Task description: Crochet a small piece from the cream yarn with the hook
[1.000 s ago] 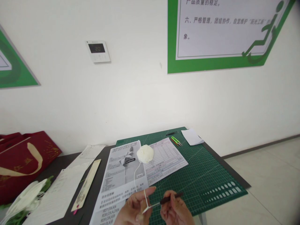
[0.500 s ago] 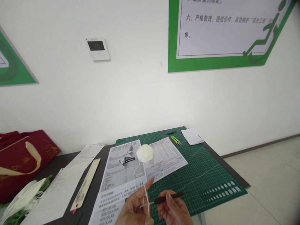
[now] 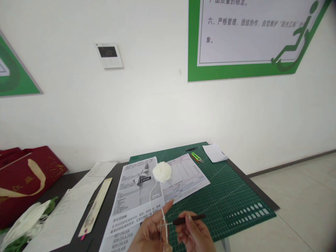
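My right hand (image 3: 193, 229) is closed around the dark handle of a crochet hook (image 3: 183, 220). Its thin metal shaft points left and crosses the white yarn (image 3: 163, 214) in front of my left hand (image 3: 151, 232). That hand pinches the yarn low down, its index finger raised with the strand running by it. From there the strand leads up to a white ball of yarn (image 3: 162, 172), which lies on the printed sheets. Whether a stitch sits on the hook is too small to tell.
A green cutting mat (image 3: 225, 196) covers the table's right part, bearing a printed pattern sheet (image 3: 128, 196), a form (image 3: 187, 175), green thread snips (image 3: 196, 157) and folded white paper (image 3: 214, 153). Leftward lie a bookmark (image 3: 97, 206), handwritten sheets (image 3: 65, 213) and a red bag (image 3: 28, 178). A wall stands behind.
The crochet hook and my right hand have shifted very slightly up at the yarn. My left hand keeps nearly the same pose, and the yarn ball stays put.
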The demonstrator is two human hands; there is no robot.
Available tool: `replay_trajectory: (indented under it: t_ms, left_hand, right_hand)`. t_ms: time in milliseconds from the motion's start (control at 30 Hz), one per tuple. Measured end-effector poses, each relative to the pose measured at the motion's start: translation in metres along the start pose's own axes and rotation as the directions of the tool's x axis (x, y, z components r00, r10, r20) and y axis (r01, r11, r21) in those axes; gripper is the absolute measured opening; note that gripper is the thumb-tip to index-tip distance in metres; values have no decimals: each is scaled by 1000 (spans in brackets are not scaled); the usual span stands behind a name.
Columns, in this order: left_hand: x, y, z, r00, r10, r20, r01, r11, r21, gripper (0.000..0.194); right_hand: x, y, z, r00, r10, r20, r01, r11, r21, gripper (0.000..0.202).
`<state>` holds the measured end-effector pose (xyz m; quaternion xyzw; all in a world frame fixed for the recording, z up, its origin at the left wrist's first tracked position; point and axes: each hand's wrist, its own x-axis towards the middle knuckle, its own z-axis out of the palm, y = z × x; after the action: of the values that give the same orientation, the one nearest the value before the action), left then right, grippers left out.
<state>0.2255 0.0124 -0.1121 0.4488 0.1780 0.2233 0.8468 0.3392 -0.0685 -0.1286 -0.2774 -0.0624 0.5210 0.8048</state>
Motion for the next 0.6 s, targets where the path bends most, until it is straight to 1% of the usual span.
replay_trajectory:
  t_ms: [100,233,300,433,533,600]
  left_hand:
    - [-3,4,3,998,14,-60,-11,998,60,77]
    - [-7,5,5,986,75,-148,-42,976,213,86]
    - [-8,4,7,976,110,-188,-52,956,288,87]
    - [-10,-1,8,945,207,-252,-92,910,404,82]
    - [-12,-7,5,916,267,-298,-92,865,493,79]
    - [-12,-11,3,890,300,-344,-78,843,532,75]
  right_hand:
    - [1,2,-3,995,-97,17,98,993,-73,26]
    - [1,6,-10,979,-202,17,201,958,-203,27]
    - [1,8,-12,968,-250,16,245,930,-274,28]
    - [1,8,-13,951,-309,7,291,890,-351,29]
    - [0,6,-10,943,-331,5,308,870,-385,29]
    - [-2,6,-8,924,-382,8,344,823,-452,26]
